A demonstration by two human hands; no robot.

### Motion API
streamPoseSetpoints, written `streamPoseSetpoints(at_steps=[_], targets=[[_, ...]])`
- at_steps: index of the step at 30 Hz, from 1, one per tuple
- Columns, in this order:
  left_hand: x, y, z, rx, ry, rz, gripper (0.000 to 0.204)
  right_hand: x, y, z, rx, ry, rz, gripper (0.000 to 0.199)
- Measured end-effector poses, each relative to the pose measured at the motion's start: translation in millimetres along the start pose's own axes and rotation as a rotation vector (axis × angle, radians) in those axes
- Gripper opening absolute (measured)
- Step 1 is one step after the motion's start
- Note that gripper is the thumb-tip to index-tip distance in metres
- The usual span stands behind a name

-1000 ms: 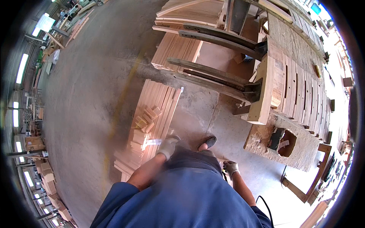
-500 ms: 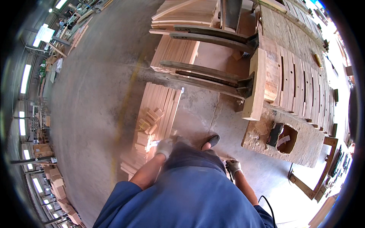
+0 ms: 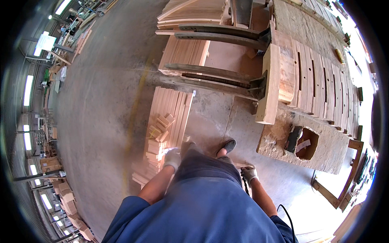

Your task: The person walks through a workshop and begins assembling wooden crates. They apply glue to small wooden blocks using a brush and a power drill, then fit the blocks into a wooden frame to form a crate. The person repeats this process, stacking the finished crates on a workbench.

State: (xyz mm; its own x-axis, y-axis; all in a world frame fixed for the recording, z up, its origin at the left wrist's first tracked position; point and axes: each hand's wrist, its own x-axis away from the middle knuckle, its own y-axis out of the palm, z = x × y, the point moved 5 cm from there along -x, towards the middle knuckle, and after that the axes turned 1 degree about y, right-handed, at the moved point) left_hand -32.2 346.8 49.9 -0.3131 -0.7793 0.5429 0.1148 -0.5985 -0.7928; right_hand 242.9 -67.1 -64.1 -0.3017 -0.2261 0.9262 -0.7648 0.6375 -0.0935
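- Gloved left hand rests on the low stack of pale wooden slats; fingers' state unclear.
- Slats' long axis runs away, ahead of fingers.
- Gloved right hand, farther away, is closed around a dark cable.

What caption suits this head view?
Gloved left hand reaches a floor stack of wooden slats; gloved right hand hangs beside the leg.

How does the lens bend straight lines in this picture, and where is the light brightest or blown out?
Head view: fisheye curves the long clamp bars and workbench edges toward a black rim; glare washes out the right edge; ceiling lights glow at left; the gloved left hand looks slightly soft.
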Motion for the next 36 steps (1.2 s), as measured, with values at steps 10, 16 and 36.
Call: streamPoseSetpoints(at_steps=[10,16,36], targets=[[-13,5,6,-0.018,0.170,-0.075,0.029,20,3,8,-0.083,0.059,0.065,0.019],[-43,22,2,0.107,0.125,-0.159,0.020,42,19,12,-0.115,0.082,0.147,0.023],[-10,18,-95,-0.210,0.112,-0.345,0.028,53,81,30,0.182,-0.023,0.289,0.037]])
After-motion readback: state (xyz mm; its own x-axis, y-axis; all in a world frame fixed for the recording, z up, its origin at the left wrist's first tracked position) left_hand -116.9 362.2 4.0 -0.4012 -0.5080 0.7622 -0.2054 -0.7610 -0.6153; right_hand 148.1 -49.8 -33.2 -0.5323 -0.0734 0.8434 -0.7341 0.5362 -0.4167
